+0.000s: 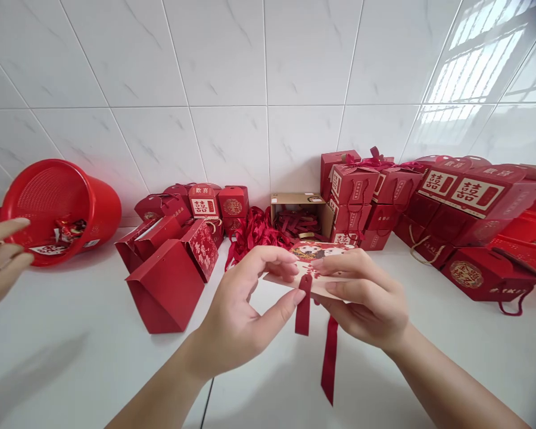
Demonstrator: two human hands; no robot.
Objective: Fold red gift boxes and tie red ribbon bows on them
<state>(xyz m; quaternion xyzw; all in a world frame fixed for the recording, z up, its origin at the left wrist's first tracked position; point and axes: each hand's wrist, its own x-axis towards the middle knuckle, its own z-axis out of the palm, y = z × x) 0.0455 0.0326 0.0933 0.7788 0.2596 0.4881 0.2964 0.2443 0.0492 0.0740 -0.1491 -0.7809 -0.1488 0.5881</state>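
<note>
Between my hands is a cream-and-red printed gift box (301, 250) with a panda picture, partly covered by my fingers. My right hand (366, 298) grips it from the right, fingers on top and thumb side underneath. My left hand (245, 304) is at its left front edge, fingers curled and the thumb pressed to a short dark red strap (302, 316) with a rounded end. Below the box hangs a longer red ribbon (329, 363), its tail cut at a slant. The far side of the box is hidden.
Red gift boxes (165, 292) stand left, and more boxes (464, 185) are stacked right. Loose red ribbons (259, 229) lie beside a cardboard box (326, 217) of straps. Another person's hand (2, 262) reaches toward a tipped red basket (102, 202). Behind rises a tiled wall (227, 149).
</note>
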